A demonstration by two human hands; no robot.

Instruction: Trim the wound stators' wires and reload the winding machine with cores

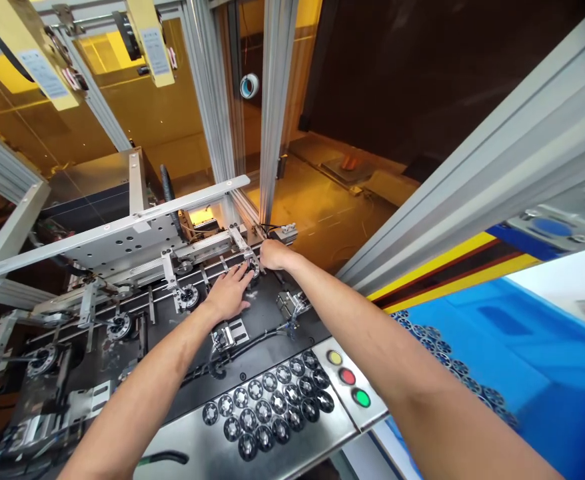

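Note:
My left hand (228, 291) lies stretched out over the machine's dark bed, fingers apart and holding nothing. Its fingertips reach a round metal part (253, 267) at the right end of the fixture row, partly covered by them. Just right of that part, my right hand (275, 255) is closed with fingers curled down beside the fixture; whatever is in them is hidden. Further left along the row, similar round parts sit in holders: one ringed part (188, 296), another (119, 326), and one at the far left (42, 360).
Several round slotted parts (263, 407) stand in rows on the steel ledge, beside yellow, red and green buttons (347, 377). A blue bin (527, 360) with more parts is at right. Aluminium posts (273, 113) and a crossbar (107, 227) frame the bed.

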